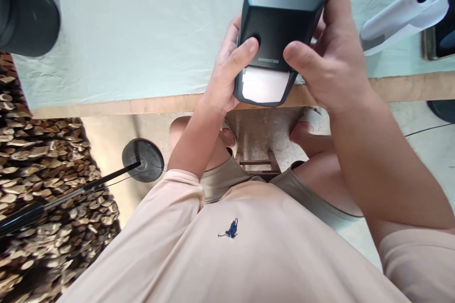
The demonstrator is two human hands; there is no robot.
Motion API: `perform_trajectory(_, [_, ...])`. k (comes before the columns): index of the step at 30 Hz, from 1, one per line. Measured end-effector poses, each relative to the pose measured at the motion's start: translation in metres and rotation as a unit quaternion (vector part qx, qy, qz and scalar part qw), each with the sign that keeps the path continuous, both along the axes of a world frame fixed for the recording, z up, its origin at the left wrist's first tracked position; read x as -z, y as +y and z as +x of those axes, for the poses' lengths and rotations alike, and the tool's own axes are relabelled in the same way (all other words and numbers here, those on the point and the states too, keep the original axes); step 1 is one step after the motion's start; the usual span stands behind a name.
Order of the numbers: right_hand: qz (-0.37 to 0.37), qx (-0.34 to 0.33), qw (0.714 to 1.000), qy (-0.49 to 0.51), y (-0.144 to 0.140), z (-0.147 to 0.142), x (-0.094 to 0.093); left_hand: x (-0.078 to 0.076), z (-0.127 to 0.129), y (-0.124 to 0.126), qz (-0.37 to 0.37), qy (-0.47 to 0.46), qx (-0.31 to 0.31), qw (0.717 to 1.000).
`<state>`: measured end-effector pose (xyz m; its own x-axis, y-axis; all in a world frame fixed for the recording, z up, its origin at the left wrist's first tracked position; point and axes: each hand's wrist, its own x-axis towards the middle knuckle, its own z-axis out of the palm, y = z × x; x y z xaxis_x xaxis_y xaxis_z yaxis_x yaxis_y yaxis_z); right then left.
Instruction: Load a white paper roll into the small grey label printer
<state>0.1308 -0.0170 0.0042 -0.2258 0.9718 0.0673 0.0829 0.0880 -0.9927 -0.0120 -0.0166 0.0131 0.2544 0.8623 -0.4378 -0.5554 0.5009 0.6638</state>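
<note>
Both of my hands grip a dark handheld label printer (275, 28) above the front edge of the table. Lettering that reads NIIMBOT runs across its face, and a pale label panel (266, 85) shows at the end nearer me. My left hand (231, 66) wraps the printer's left side, its thumb pressed on the face. On the other side, my right hand (330, 42) holds the right edge, with the thumb low on the face and the index finger over the far corner. The remaining fingers are partly hidden behind the printer.
A pale green cloth (142, 33) covers the table, whose wooden edge (124, 106) faces me. White rolled paper (401, 14) lies at the right beside a dark tray-like object (441, 33). A black container (28, 9) stands far left. Below are a stand's round base (142, 160) and stacked firewood (46, 175).
</note>
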Motion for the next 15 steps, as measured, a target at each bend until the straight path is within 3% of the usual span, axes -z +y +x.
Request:
perform_trajectory(3, [-0.035,-0.03,0.998,0.031,0.0,-0.002,0.005,0.003,-0.002,-0.001,0.127,-0.039,0.031,0.991])
perform_trajectory(5, [-0.04,-0.031,0.998,0.038,0.0,-0.003,0.006,0.005,-0.003,-0.001,0.16,-0.037,0.046,0.985])
perform_trajectory(12, [-0.035,-0.014,0.999,0.025,0.001,-0.004,0.005,0.01,-0.009,0.004,0.112,-0.026,0.044,0.992])
perform_trajectory(15, [-0.007,0.031,0.997,-0.069,0.001,0.0,0.002,0.018,-0.014,0.007,0.037,-0.003,0.019,0.999])
